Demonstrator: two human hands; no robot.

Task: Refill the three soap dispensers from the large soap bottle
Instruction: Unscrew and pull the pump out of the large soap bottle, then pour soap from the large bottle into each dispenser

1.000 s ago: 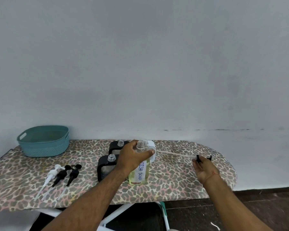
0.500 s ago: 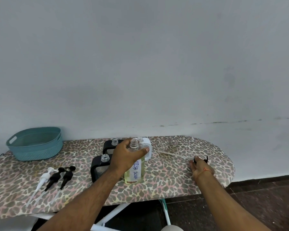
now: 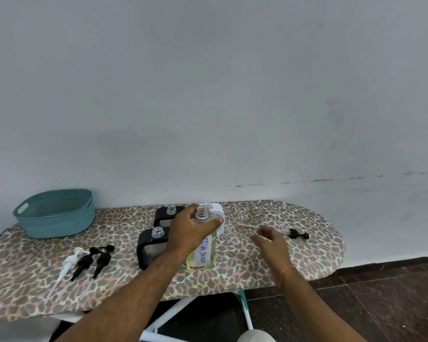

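Now our left hand (image 3: 192, 228) grips the shoulder of the large soap bottle (image 3: 201, 253), which stands upright and uncapped near the middle of the ironing board (image 3: 269, 267), just beside two black dispensers (image 3: 150, 245) and a white one (image 3: 220, 215). Our right hand (image 3: 272, 243) hovers with fingers loosely spread, holding nothing. A black pump (image 3: 297, 234) lies toward the board's right end, three more pumps (image 3: 89, 262) toward the left front edge.
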